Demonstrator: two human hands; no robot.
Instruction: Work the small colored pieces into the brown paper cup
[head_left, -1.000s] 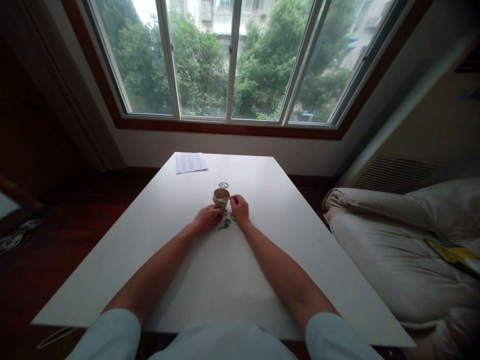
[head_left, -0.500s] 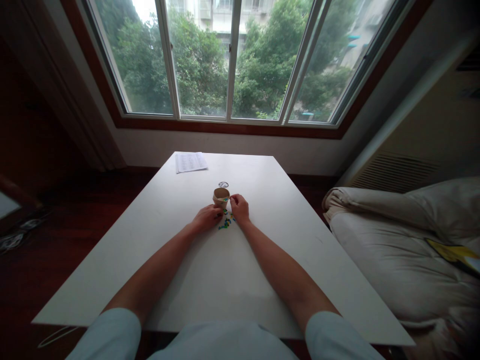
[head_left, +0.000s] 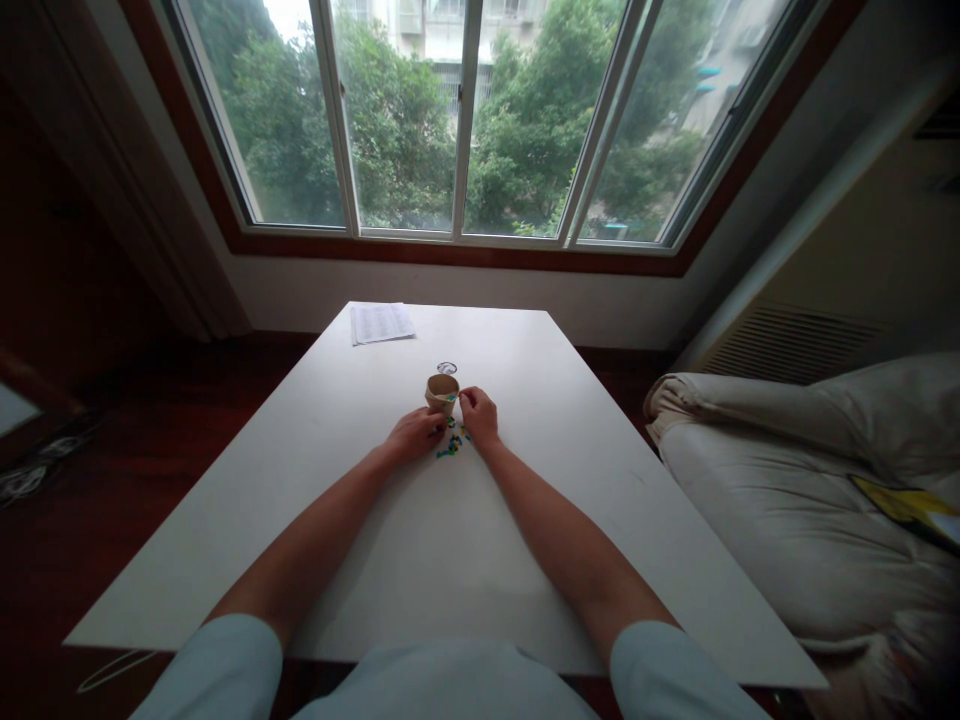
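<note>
A brown paper cup (head_left: 441, 400) stands upright on the white table (head_left: 465, 560), with a bit of teal showing inside its rim. Beside the cup's right rim, my right hand (head_left: 480, 413) is closed in a pinch; what its fingertips hold is too small to make out. My left hand (head_left: 417, 434) rests low at the cup's left foot, fingers curled together, and what they grip is hidden. Small green, blue and yellow pieces (head_left: 450, 446) lie loose on the table between the hands, just in front of the cup.
Behind the cup lies a small round clear object with a dark rim (head_left: 447, 368). Printed sheets (head_left: 382, 323) lie at the table's far left corner. A padded beige sofa (head_left: 750, 480) stands along the right side. Past the table's far edge is a window (head_left: 457, 130).
</note>
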